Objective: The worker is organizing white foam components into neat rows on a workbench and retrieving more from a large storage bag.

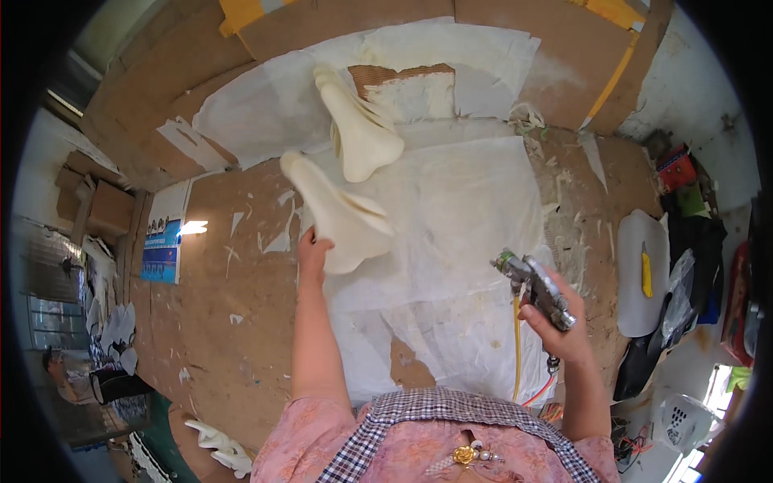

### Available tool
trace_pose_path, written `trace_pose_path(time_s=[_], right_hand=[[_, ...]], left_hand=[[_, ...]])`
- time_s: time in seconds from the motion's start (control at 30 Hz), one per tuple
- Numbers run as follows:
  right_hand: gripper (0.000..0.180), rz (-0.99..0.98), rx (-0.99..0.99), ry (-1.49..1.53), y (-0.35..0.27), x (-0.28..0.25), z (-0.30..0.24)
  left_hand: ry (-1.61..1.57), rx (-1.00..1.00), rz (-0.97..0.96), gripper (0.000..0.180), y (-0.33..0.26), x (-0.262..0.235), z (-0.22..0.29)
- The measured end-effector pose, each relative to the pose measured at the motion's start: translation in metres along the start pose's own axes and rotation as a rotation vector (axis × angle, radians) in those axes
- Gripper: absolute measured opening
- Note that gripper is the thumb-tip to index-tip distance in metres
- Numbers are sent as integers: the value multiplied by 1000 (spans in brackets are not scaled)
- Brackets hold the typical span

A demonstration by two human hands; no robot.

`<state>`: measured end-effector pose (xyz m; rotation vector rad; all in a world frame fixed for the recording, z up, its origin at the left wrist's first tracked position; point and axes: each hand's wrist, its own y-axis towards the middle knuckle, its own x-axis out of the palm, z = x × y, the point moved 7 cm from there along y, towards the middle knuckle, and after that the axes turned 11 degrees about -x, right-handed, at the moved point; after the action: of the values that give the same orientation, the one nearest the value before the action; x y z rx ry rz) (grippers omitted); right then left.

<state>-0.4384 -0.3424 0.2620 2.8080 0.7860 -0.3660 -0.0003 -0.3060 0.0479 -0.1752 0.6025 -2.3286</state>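
My left hand [314, 253] is closed on the near edge of a cream-coloured foam bicycle saddle [334, 217], thumb on top and fingers partly hidden beneath. The saddle's narrow nose points to the far left. Just beyond it another cream saddle [362, 137] lies on the pale sheeting, its nose also pointing away. In my right hand [568, 322] is a metal spray gun [541, 291], raised above the right part of the sheet, its front end turned left toward the saddles. A yellow hose [517, 346] hangs below the gun.
Whitish sheets [459, 217] cover the middle of the cardboard-lined bench [233, 322], whose cardboard back rises at the far side. To the right, a yellow cutter knife [646, 274] rests on a white tray [632, 233]. More white moulded pieces [217, 447] lie at lower left.
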Motion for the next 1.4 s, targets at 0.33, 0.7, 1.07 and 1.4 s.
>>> trace_pose_path(time_s=[0.33, 0.7, 1.07, 1.4], right_hand=[[55, 85, -249, 185, 25, 6, -52], [58, 62, -90, 127, 8, -7, -7], [50, -126, -55, 124, -6, 59, -18], [51, -249, -83, 135, -4, 110, -65]], left_hand=[[-230, 35, -9, 53, 9, -49, 15], [467, 290, 141, 54, 105, 131, 82], [-725, -11, 285, 42, -100, -129, 4], [-1067, 493, 1007, 79, -354, -532, -84]])
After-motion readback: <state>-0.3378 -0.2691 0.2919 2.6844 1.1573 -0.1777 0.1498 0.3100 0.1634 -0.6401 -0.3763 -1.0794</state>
